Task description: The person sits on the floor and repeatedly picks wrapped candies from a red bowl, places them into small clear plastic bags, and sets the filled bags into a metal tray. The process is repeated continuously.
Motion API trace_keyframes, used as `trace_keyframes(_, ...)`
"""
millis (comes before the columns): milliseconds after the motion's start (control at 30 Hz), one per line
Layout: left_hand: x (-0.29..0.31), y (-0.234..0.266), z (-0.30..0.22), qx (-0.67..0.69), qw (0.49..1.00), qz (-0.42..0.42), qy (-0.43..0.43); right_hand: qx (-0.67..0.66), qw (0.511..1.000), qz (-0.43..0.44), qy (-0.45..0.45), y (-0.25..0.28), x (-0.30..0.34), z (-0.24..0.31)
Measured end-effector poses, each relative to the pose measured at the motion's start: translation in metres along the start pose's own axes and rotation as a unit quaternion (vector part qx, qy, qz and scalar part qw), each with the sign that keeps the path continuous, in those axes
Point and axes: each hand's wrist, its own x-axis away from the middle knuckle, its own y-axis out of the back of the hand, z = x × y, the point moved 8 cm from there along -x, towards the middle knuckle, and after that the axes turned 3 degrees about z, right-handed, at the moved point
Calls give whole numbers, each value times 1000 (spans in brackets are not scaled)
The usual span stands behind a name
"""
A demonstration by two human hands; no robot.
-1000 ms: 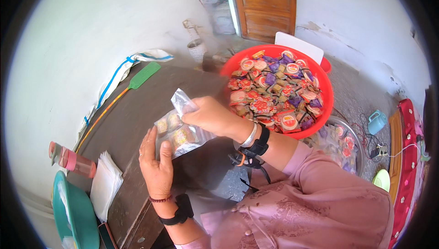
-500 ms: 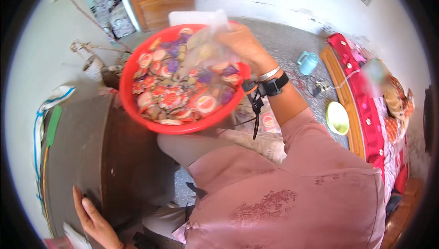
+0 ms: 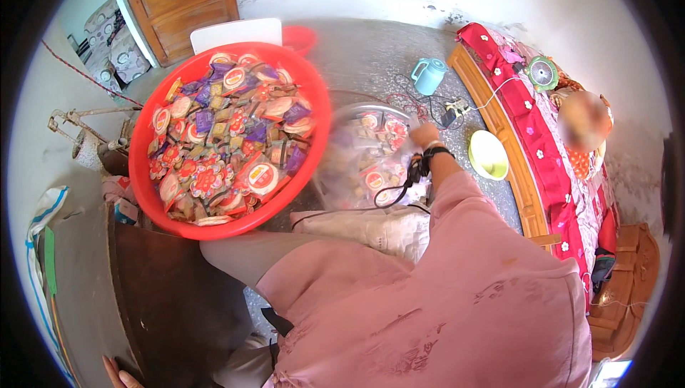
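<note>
My right hand [image 3: 426, 135] is closed on a clear plastic bag [image 3: 341, 147], which is smeared by motion. The hand is just over the right side of a container of packets [image 3: 378, 174] beside the tub. A large red tub [image 3: 319, 128], left of that hand, is heaped with small wrapped packets [image 3: 221, 138] in red, white, purple and brown. My left hand [image 3: 119, 375] shows only a few stretched fingers at the lower left edge, resting on a dark brown chest [image 3: 85, 295].
A white chair back [image 3: 239, 33] stands behind the tub. To the right are a light-blue jug [image 3: 429, 76], cables with a socket board [image 3: 454, 111], a pale green bowl [image 3: 488, 156] and a wooden bed [image 3: 492, 120] with a green fan [image 3: 542, 73] and a person [image 3: 586, 131].
My right hand has swung from over the tub, right and down to the container, with the bag. My left hand has slid toward the lower edge. The view has shifted.
</note>
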Motion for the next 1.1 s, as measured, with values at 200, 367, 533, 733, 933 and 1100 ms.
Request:
trace_keyframes(200, -3, -1, -13, -22, 1000, 10, -5, 24, 989, 112, -90, -65, 32, -60)
trace_keyframes(367, 2, 2, -9, -27, 1000, 7, 14, -48, 993, 24, -108, -27, 16, -34)
trace_keyframes(533, -3, -2, -5, -18, 1000, 17, -2, -121, 947, -95, -280, -14, 4, -82)
trace_keyframes(733, -3, -2, 1, -13, 1000, 15, 12, 70, 982, -23, -176, -65, -21, -103)
trace_keyframes(933, 10, 1, 45, 14, 997, 4, 77, 275, 954, 70, 94, -55, -9, 25)
trace_keyframes(1100, 6, -6, 47, -38, 997, 16, 65, -511, 857, 61, -4, -13, -12, 119)
